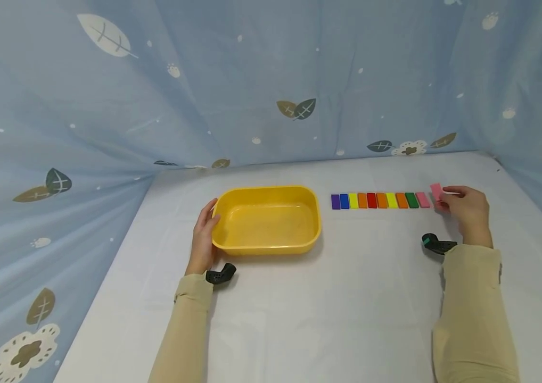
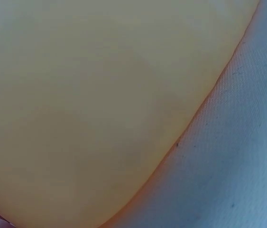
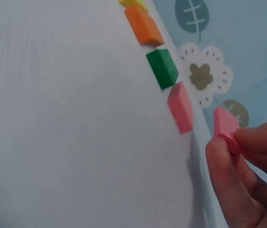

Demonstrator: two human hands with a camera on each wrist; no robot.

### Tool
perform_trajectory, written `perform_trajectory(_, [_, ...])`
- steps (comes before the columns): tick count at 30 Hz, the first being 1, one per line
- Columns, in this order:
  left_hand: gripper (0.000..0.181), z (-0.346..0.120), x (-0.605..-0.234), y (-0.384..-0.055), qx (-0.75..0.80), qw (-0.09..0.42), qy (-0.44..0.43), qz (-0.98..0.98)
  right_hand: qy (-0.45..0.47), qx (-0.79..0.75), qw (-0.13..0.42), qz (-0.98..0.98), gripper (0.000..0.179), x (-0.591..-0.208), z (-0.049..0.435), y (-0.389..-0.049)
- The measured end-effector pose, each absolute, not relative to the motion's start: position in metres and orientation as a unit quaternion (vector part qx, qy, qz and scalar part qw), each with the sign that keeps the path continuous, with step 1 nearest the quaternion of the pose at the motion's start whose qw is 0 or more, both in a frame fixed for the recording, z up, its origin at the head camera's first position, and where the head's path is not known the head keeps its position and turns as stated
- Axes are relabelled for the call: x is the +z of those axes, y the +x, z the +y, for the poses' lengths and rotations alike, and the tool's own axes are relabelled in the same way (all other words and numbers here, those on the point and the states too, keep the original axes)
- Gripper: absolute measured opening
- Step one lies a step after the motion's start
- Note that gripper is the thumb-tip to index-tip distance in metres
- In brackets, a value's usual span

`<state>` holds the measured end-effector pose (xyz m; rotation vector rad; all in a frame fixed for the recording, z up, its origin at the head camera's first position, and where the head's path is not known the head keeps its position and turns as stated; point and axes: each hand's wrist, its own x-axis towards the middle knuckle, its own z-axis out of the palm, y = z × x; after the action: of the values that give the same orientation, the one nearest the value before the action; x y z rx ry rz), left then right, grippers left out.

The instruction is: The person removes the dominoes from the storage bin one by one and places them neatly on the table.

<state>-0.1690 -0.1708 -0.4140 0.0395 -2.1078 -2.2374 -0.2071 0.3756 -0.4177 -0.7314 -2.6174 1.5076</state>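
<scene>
One pink block (image 1: 436,191) is pinched between the thumb and fingers (image 3: 228,166) of the right hand (image 1: 465,210), lifted a little above the surface (image 1: 347,298) at the right end of the row of blocks (image 1: 380,200). The wrist view shows the grip sits only on one end of the block, so the rest sticks out free. To carry it well, I judge the hand should keep this pinch firm and lift straight up first, because the next pink block (image 3: 180,108) lies just beside it and a sideways pull could push it out of line. The green block (image 3: 162,68) and the orange block (image 3: 144,25) follow in the same row, which runs toward the far edge's middle, and they should not be brushed.

The yellow tub (image 1: 267,219) stands left of the row, near the middle of the surface. The left hand (image 1: 204,234) rests against its left wall with fingers laid along the rim, holding nothing else; this steadies the tub, and it seems good to keep it so. The block is light and small, so a low release inside the tub would stop it from bouncing out.
</scene>
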Motion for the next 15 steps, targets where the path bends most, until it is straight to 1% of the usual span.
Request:
perform_trajectory(4, [0.044,-0.171,-0.413,-0.170,-0.720,0.028,0.012,-0.694,-0.235,0.489,0.017,-0.840,0.052,-0.423,0.381,-0.206])
perform_trajectory(9, [0.044,-0.173,-0.411,-0.173,-0.725,0.033,0.004,-0.688,-0.233,0.506,0.023,-0.831,0.053,-0.426,0.380,-0.206])
perform_trajectory(15, [0.043,-0.175,-0.425,-0.179,-0.733,0.029,0.014,-0.680,-0.214,0.435,0.008,-0.875,0.052,-0.425,0.377,-0.206])
